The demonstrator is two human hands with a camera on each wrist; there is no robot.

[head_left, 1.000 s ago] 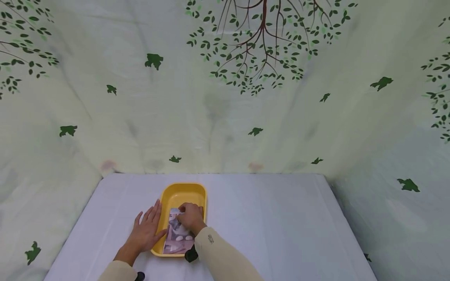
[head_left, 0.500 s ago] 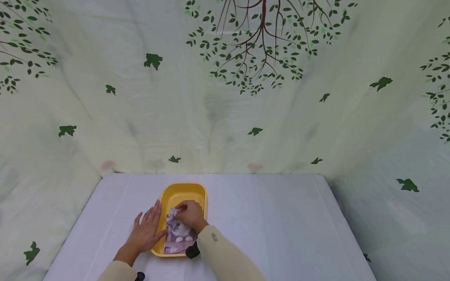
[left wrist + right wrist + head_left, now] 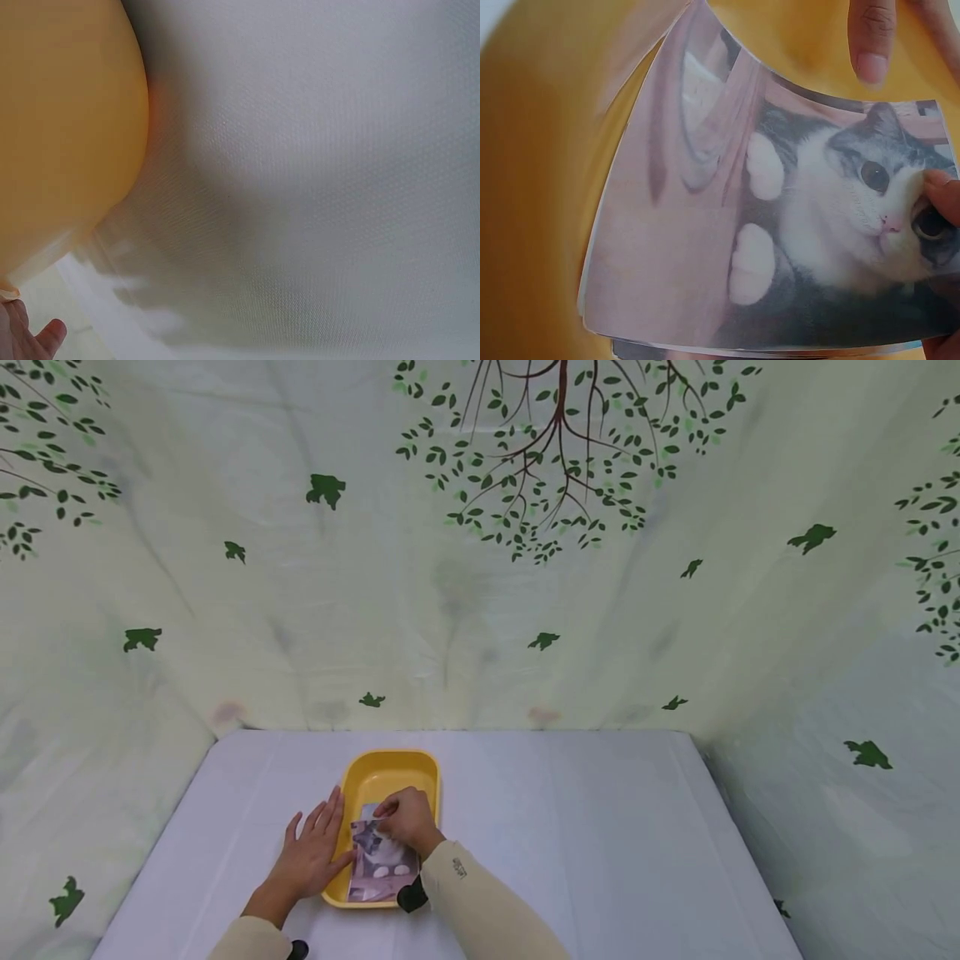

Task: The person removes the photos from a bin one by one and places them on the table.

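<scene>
A yellow tray (image 3: 386, 762) stands on the white table, holding a printed photo of a grey-and-white cat (image 3: 375, 877). With thumb and fingers my right hand (image 3: 408, 818) pinches the photo near its far end. In the right wrist view the cat photo (image 3: 817, 195) bows upward, the thumb lying across the cat's face. Edges of at least one more photo show beneath it, and a pale strip (image 3: 369, 811) peeks out beyond its far edge. My left hand (image 3: 309, 858) rests along the tray's left rim, fingers straight and spread; the left wrist view shows its fingertips (image 3: 52, 334).
The white cloth-covered table (image 3: 585, 835) extends to the right of the tray. Behind and at both sides hangs a pale curtain (image 3: 450, 610) printed with leaves and branches.
The top photo's far edge has shifted toward me, uncovering a pale strip of what lies beneath. My right hand moved slightly back and up; the left hand stayed put.
</scene>
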